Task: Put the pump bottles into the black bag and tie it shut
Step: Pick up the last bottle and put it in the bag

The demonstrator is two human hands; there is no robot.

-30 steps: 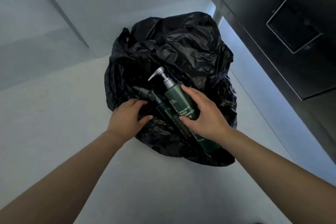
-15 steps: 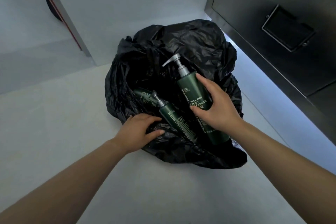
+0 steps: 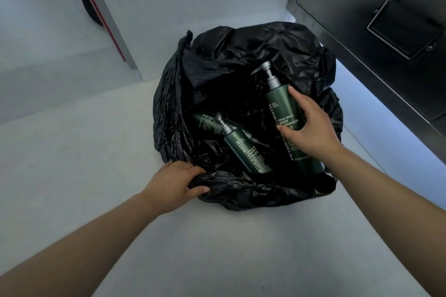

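A crumpled black bag (image 3: 253, 55) lies open on a pale surface. Inside it lie two dark green pump bottles: one (image 3: 246, 149) with white lettering in the middle, and another (image 3: 205, 122) partly hidden beneath it. My right hand (image 3: 311, 128) is wrapped around a taller green pump bottle (image 3: 280, 101) with a silver pump, holding it tilted over the bag's right side. My left hand (image 3: 173, 183) pinches the bag's near rim at the lower left.
A dark metal cabinet (image 3: 386, 19) with a recessed handle stands close on the right. A grey post with a red stripe (image 3: 103, 14) rises at the back left. Pale floor (image 3: 72, 152) surrounds the bag.
My right hand has carried the tall bottle further right and deeper over the bag. My left hand slid back along the rim, pulling the bag's mouth wider.
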